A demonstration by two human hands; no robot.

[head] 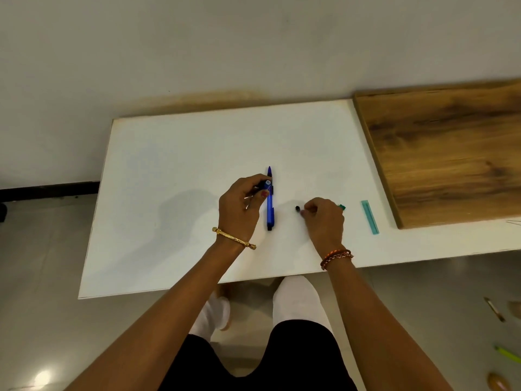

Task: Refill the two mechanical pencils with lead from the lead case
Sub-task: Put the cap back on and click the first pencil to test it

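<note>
A blue mechanical pencil point(270, 210) lies lengthwise on the white table point(169, 193), tip pointing away from me. My left hand point(239, 207) is just left of it and grips a second pencil point(266, 183), of which only the light-blue open end shows, pointing up. My right hand point(324, 218) rests on the table to the right, fingertips pinched beside a small black cap point(297, 208); whether they hold a lead is too small to tell. A small green piece point(342, 206) peeks out behind that hand. The teal lead case point(370, 217) lies farther right.
A wooden board point(445, 153) covers the table's right part, its edge close to the lead case. A wall rises behind the table. On the floor at the right lie a pen-like stick point(494, 309) and a green pencil point(507, 354). My knees are under the near edge.
</note>
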